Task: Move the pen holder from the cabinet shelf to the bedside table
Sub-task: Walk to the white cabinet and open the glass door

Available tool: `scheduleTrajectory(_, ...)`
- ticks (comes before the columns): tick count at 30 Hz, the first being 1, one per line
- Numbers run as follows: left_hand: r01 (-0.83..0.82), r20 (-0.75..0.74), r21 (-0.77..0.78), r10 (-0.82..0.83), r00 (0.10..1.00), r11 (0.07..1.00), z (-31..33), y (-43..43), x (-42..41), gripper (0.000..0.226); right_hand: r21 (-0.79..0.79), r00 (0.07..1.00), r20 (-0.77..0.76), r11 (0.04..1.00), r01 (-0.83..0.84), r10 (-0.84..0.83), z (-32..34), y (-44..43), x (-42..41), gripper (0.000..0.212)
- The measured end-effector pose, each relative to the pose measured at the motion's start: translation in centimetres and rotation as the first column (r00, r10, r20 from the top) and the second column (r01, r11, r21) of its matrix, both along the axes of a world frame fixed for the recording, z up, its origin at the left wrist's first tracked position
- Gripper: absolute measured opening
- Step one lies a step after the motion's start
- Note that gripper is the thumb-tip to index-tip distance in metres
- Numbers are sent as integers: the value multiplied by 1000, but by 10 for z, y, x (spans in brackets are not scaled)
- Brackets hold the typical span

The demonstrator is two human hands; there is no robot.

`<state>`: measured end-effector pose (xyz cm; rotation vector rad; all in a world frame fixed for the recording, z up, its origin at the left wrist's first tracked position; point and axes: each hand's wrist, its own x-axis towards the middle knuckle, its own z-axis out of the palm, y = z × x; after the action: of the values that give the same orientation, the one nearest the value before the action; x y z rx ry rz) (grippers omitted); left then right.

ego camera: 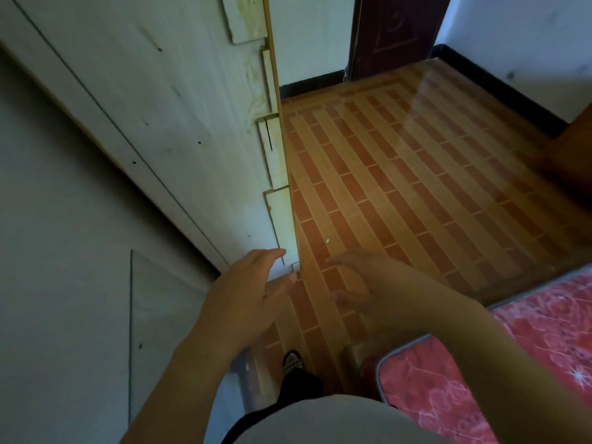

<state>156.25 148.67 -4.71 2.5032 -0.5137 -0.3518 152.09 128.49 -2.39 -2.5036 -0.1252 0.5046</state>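
While hands spread loose, floor gleams brick-patterned.

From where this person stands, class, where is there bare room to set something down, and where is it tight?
The widest bare patch is the tiled floor, bordered by the pale wooden panel, the dark door and the red mattress. It is tightest near the shoe, between panel and mattress.

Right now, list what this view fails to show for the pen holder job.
Pen holder: nowhere in the head view; the pale wooden panel shows only its outer face, no shelf.
Bedside table: not identifiable; the brown furniture at the right edge is blurred and cut off.
Right hand: motion-blurred, fingertips indistinct.
Left hand: contact with the panel edge unclear.
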Motion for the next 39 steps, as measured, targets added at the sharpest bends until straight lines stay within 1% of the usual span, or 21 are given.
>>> scheduleTrajectory(2, 35, 4, 11, -35, 999, 999, 2, -9, 32, 50, -32, 1000, -17, 999, 17, -18, 2, -3, 26, 49)
scheduleTrajectory(4, 76, 6, 15, -76, 997, 997, 1, -19, 63, 54, -53, 998, -3, 996, 67, -67, 5, -11, 49, 51)
scheduleTrajectory(7, 170, -1, -14, -170, 985, 985, 0, -40, 105, 52, -36, 978, -2, 977, 211, -211, 10, -36, 68, 57)
scheduleTrajectory(9, 239, -20, -36, -240, 971, 970, 2, -59, 129, 54, -31, 958, -11, 958, 286, -286, 14, -56, 76, 57)
scheduleTrajectory(13, 382, -54, -47, -384, 922, 923, 6, -113, 174, 53, -35, 921, -21, 921, 388, -389, 16, -101, 97, 56)
scheduleTrajectory(18, 478, -34, -19, -479, 877, 878, 1, -193, 232, 52, 1, 881, 35, 882, 472, -472, 6, -163, 142, 56)
scheduleTrajectory(21, 511, -29, -12, -512, 859, 859, 1, -250, 275, 53, 22, 871, 56, 872, 488, -489, 1, -214, 184, 55)
scheduleTrajectory(25, 490, -32, 8, -490, 871, 872, 9, -340, 335, 50, 8, 863, 62, 865, 502, -501, 8, -295, 241, 54)
scheduleTrajectory(30, 481, -35, -7, -481, 876, 876, 18, -434, 388, 51, -44, 875, 93, 876, 480, -475, 13, -377, 293, 54)
scheduleTrajectory(34, 461, -38, 14, -460, 887, 888, 22, -474, 428, 51, -37, 893, 82, 894, 447, -443, 19, -424, 339, 54)
scheduleTrajectory(39, 426, -45, -20, -427, 903, 904, 15, -504, 485, 51, -34, 925, 41, 924, 380, -378, 12, -459, 407, 54)
